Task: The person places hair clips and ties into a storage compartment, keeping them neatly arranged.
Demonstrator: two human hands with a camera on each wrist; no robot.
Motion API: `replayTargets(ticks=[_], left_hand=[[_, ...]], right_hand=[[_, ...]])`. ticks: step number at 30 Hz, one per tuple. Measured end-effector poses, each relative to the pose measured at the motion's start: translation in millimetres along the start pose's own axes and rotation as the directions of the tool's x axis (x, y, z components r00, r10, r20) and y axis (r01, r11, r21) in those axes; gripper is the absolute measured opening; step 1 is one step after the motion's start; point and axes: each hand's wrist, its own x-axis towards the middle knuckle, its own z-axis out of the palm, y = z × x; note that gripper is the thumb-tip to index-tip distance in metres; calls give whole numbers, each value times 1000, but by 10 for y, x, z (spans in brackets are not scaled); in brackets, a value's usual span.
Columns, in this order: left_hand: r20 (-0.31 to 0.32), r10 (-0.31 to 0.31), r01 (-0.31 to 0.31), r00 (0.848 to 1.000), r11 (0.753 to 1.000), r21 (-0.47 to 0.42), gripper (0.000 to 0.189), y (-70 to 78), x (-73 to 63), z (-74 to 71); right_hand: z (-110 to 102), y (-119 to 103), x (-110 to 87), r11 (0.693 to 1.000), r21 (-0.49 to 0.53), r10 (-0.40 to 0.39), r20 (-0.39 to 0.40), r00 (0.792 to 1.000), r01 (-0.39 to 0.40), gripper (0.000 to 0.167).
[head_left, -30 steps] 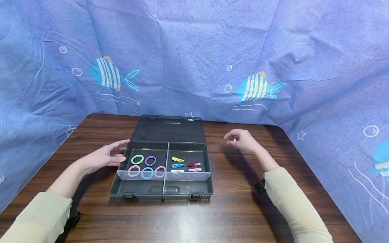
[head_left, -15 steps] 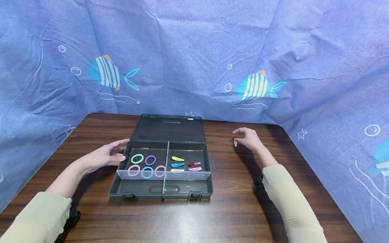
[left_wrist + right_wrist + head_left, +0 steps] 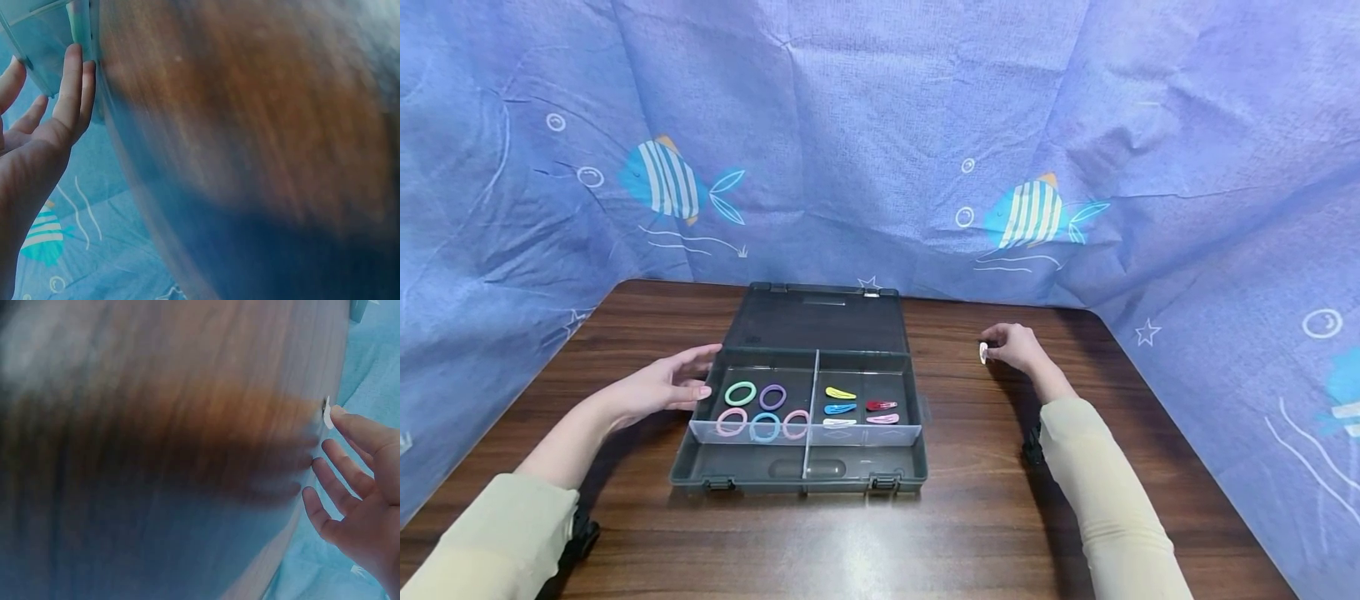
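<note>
A dark translucent box (image 3: 808, 483) stands with its lid (image 3: 820, 321) folded back. Several hair ties (image 3: 772, 397) in green, purple, pink and blue lie in its left large compartment. In the right one are several snap hair clips (image 3: 840, 408), yellow, blue, white, red and pink. My left hand (image 3: 651, 390) rests against the box's left side, its fingers extended along the wall. To the right of the box, above the table, my right hand (image 3: 1017, 347) pinches a white hair clip (image 3: 983, 353). In the right wrist view this hair clip (image 3: 327, 414) shows at the thumb tip.
The brown wooden table (image 3: 880, 550) reaches to a blue fish-print curtain (image 3: 880, 150) behind and at both sides. Dividers (image 3: 865, 434) split the box, with two narrow compartments along the front. Latches (image 3: 883, 482) sit on its front edge.
The right hand has moved a little to the right, and the white hair clip in its fingers has turned into clearer view. The left hand and the box stay where they were.
</note>
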Motion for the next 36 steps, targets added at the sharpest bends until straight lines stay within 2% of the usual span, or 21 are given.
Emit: replayTargets(ticks=[10,17,27,36], left_hand=[[8,15,-15,1000,1000,4,76,11,-12,8],[12,27,-27,1000,1000,2,76,17,-22,1],[15,27,-27,1000,999,-17,76,31,-37,-7],[8,0,0,1000,1000,-13,75,-12,-2,-6]], right_hand=[[37,38,21,1000,-12,16,9,1000,-16,31],[40,33,28,999,-20,32,8,999,-31,21],[44,-29,17,995,95,11,11,1000,-12,14],[56,-64,8,993,115,-15,-9,1000,16,16]])
